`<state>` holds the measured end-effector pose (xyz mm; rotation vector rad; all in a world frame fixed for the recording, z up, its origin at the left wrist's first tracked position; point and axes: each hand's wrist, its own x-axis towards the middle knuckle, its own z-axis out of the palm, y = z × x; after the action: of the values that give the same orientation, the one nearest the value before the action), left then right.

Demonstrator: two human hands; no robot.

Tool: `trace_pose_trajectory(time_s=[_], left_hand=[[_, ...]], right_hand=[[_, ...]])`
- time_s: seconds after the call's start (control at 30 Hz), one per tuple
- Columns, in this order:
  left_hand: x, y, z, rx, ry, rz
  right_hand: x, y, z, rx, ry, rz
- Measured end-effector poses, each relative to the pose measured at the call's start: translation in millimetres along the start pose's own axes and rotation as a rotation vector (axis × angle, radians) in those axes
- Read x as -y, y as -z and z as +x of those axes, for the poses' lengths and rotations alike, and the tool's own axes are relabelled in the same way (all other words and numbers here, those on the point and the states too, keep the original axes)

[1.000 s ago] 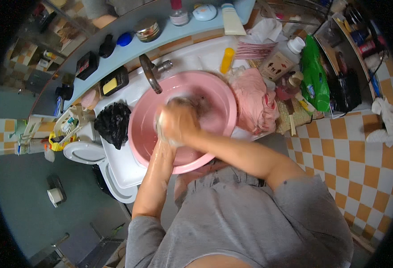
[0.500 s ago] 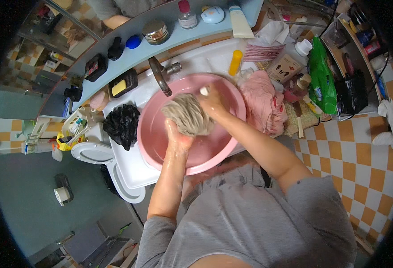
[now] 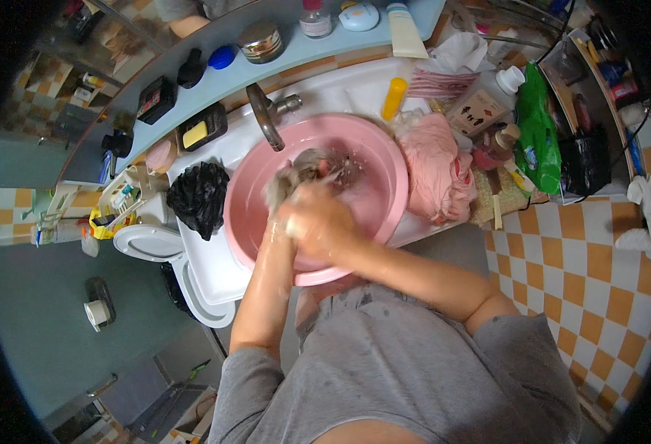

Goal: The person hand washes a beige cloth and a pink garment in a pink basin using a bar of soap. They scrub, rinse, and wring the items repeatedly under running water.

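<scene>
Over the pink basin (image 3: pixel 396 159) I hold a wet, greyish-beige cloth (image 3: pixel 284 181), bunched up, with its far part hanging into the basin. My left hand (image 3: pixel 282 214) grips the near side of it, mostly covered by the other hand. Blurred by motion, my right hand (image 3: pixel 325 226) is closed and crosses in front of the left hand and the cloth. A small white piece of soap (image 3: pixel 293 228) shows at its fingers, partly hidden. Droplets fly up beside the cloth, and some water lies in the basin.
A metal faucet (image 3: pixel 264 118) reaches over the basin's far rim. Left of it sit a black plastic bag (image 3: pixel 198 201) and a soap dish with yellow soap (image 3: pixel 195 134). At the right lie pink cloth (image 3: pixel 435 166), a yellow tube (image 3: pixel 393 99) and a large bottle (image 3: pixel 484 102).
My right hand has swung left and toward me, from the cloth's right side to above my left hand. The cloth has loosened, and its far part has dropped into the basin.
</scene>
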<state>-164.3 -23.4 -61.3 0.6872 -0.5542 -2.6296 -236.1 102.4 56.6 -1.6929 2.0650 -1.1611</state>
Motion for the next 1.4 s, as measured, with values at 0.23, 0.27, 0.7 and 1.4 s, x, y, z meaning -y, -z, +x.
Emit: trace_pose_trajectory(time_s=[0.23,0.27,0.7,1.4], left_hand=[[-0.3,-66.1,-3.5,-0.256,0.087,0.042],[-0.9,-66.2,-5.9,-0.253,0.094,0.016],[-1.3,-67.4,-6.1,-0.336,0.193,0.089],[-11.9,-57.8,-6.7,-0.305,0.194,0.465]], right_hand=[[-44.9,9.1,54.8,-0.061,-0.56,-0.118],[-41.8,6.8,49.6,-0.074,-0.52,-0.147],[-24.5,-7.5,35.5,0.015,-0.342,-0.168],[-133.8,-9.2,56.2,0.013,-0.662,0.405]])
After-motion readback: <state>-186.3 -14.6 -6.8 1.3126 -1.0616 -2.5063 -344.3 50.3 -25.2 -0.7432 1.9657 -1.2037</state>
